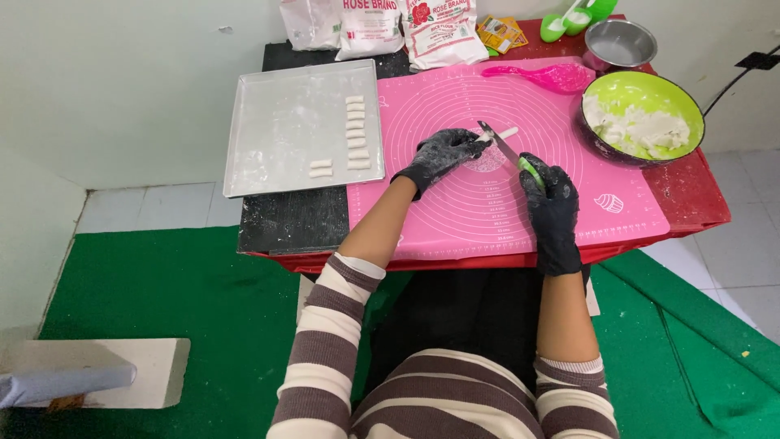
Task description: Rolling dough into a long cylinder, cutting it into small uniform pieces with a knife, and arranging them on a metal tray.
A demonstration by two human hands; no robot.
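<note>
My left hand (443, 154), in a black glove dusted with flour, presses on a thin white dough roll (505, 133) lying on the pink silicone mat (487, 203). My right hand (552, 199), also gloved in black, grips a green-handled knife (508, 150) whose blade rests across the roll just right of my left fingers. Several short cut dough pieces (355, 130) lie in a column on the floured metal tray (276, 138) to the left, with two more pieces (320, 168) beside them.
A green bowl (642, 89) with white dough sits at the right, a pink spoon (540, 77) above the mat, a metal bowl (621, 42) behind. Flour bags (406, 28) stand at the back. The low red table (691, 203) stands over green carpet.
</note>
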